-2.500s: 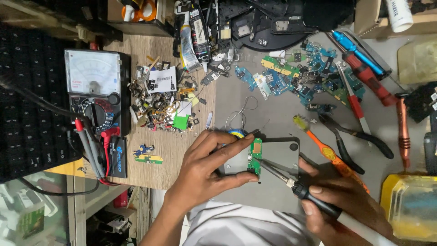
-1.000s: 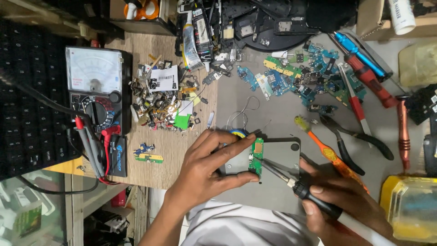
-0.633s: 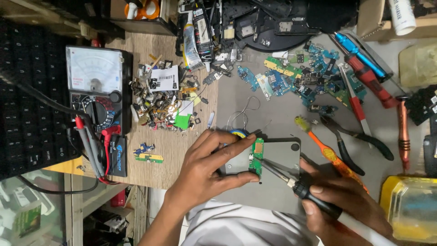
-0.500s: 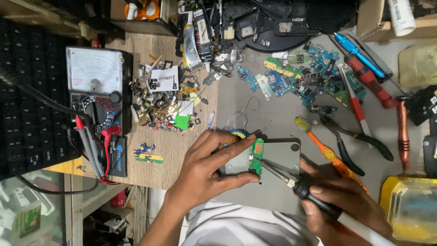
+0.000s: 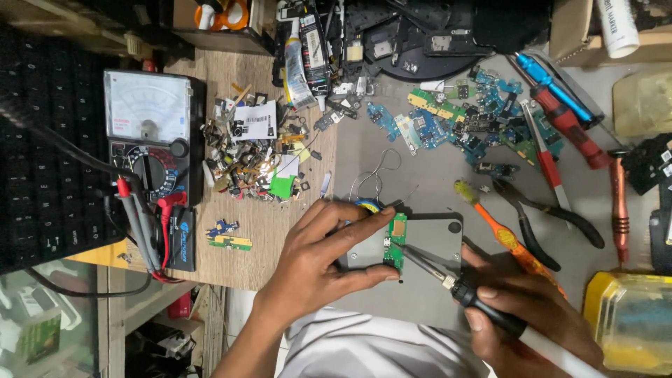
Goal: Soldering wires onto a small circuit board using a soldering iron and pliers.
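Green small circuit board (image 5: 397, 241) sits on grey metal plate (image 5: 434, 234), pinched by left hand (image 5: 315, 262). Right hand (image 5: 532, 315) grips black-handled soldering iron (image 5: 448, 280), tip on the board's edge. Soldering looks mid-way; joint state too small to tell.

green circuit board (image 5: 397, 241) right at the fingertips (image 5: 387, 214) on a grey plate (image 5: 434, 234), orange toothbrush (image 5: 500, 229) off past the iron's black grip (image 5: 490, 316)
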